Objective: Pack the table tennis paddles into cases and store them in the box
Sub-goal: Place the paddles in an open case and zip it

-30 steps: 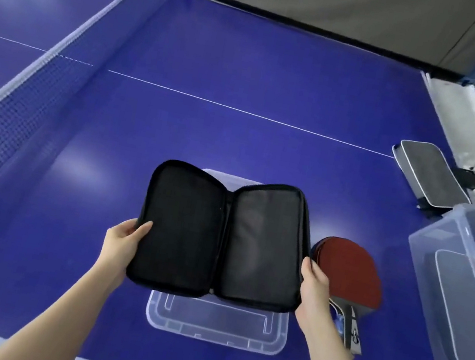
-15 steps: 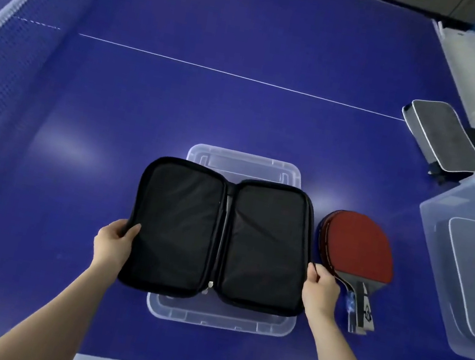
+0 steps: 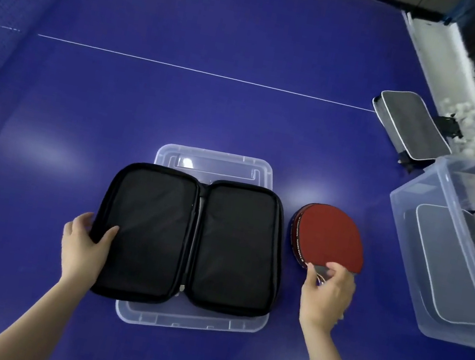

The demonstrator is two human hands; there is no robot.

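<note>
left hand (image 3: 85, 245) steadies open case (image 3: 190, 241), right hand (image 3: 325, 293) on paddle (image 3: 330, 237) handle
left hand grips the case's left edge, thumb on the lining, fingers curled under the rim. the case lies spread flat on a clear lid (image 3: 189, 319) on the blue desk (image 3: 179, 106), spine running near to far. the red paddle, maybe two stacked, sits just right of the case, blade away, handle toward the person, long axis about parallel to the spine. right hand pinches the handle, fingers curled on it, so it's the nearer hand for the lift. judged next move: a short carry left into the right half, no big turn needed. clear box (image 3: 409, 242) stands further right with a zipped case (image 3: 449, 268) inside.
</note>
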